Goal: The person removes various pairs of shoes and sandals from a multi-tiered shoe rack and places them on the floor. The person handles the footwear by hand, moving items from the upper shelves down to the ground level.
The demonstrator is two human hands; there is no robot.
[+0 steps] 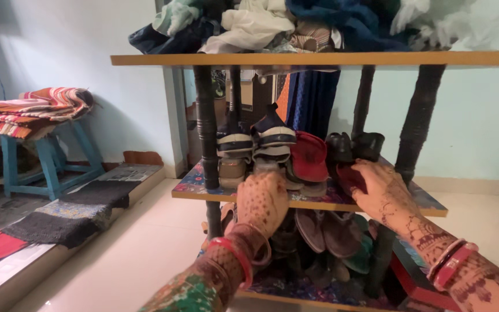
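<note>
A shoe rack with black posts stands in front of me. On its middle shelf (313, 202) sit striped sandals (254, 141), a red shoe (310, 156) and black shoes (354, 145). My left hand (262, 201), with red bangles at the wrist, rests on a beige shoe (233, 169) at the shelf's front edge; its fingers are hidden behind the back of the hand. My right hand (376, 184) reaches onto the shelf and touches a dark red shoe (347, 176) beside the black ones. More sandals (324, 231) lie on the lower shelf.
Piled clothes (295, 23) fill the top shelf (319, 58). A blue stool (47, 159) with folded striped cloths (30, 110) stands at the left wall. Dark mats (67, 216) lie along a raised ledge on the left. Pale tiled floor (145, 248) spreads before the rack.
</note>
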